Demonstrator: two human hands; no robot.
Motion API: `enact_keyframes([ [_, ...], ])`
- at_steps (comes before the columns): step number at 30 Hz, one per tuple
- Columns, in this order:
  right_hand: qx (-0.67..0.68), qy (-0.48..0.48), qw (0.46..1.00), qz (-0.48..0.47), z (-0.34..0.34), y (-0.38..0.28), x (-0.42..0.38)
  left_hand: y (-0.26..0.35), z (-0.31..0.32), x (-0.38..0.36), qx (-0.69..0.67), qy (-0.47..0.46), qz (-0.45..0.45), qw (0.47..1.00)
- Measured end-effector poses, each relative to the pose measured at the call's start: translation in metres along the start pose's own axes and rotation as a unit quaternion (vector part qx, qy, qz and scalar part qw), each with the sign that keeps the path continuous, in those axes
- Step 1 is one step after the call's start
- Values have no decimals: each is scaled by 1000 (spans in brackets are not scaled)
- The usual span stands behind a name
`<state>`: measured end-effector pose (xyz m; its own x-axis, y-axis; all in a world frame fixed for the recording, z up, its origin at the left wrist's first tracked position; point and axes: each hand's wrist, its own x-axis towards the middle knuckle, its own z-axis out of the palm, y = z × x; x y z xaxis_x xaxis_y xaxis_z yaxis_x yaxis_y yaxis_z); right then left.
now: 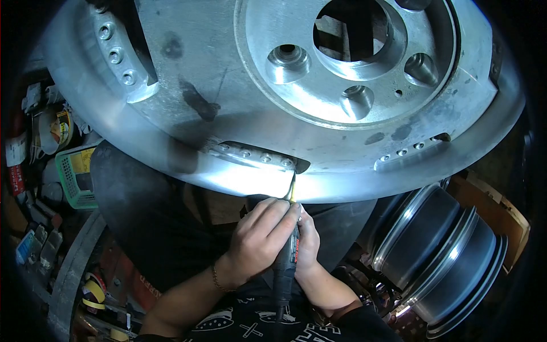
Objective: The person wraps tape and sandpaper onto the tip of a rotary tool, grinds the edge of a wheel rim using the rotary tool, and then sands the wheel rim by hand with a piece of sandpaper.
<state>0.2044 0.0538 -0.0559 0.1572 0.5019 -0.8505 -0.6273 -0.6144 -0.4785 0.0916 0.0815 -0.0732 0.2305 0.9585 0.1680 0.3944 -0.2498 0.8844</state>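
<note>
Both of my hands are wrapped around a dark rotary tool (284,279) with a red label on its side. My left hand (256,233) closes over it from the left, near its front end. From the right, my right hand (308,239) grips the same part. The tool's thin tip points up at the right end of a slot in a large metal wheel (199,114); whether it touches is too small to tell. Bright light falls on the rim there. A row of bolts (265,158) lines that slot.
At left stand a green plastic basket (67,185) and a cluttered shelf with a roll of tape (94,294). Metal wheel barrels (456,268) lie at right, by a wooden board (496,214). My knees are under the wheel's lower edge.
</note>
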Motion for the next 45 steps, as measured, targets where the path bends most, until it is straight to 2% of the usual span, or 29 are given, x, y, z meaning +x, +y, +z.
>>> enact_keyframes([
  [4,-19,-8,1000,-5,-2,2,0,0,0,0,11,6,4,1000],
  [6,-15,-44,999,-2,-9,4,2,1,-2,0,21,0,4,1000],
  [12,-74,-30,995,-51,-14,5,-2,2,2,0,18,2,13,1000],
  [18,-83,-22,996,-22,-8,4,-2,3,-1,-1,36,0,6,999],
  [25,-58,-5,997,-49,-7,6,-3,6,-1,0,10,-19,-12,1000],
  [27,-109,-15,992,-55,-3,3,-4,5,1,-3,15,-9,-20,1000],
  [34,-63,-27,996,-56,-8,8,-3,7,-2,0,9,-27,-26,999],
  [37,-77,-4,996,-53,-3,6,-3,3,-2,-2,28,-13,3,1000],
  [39,-86,-44,995,-19,-2,5,-1,4,-3,-6,26,-7,-26,999],
  [45,-101,-31,994,1,9,4,-3,2,-8,-11,48,11,-38,998],
])
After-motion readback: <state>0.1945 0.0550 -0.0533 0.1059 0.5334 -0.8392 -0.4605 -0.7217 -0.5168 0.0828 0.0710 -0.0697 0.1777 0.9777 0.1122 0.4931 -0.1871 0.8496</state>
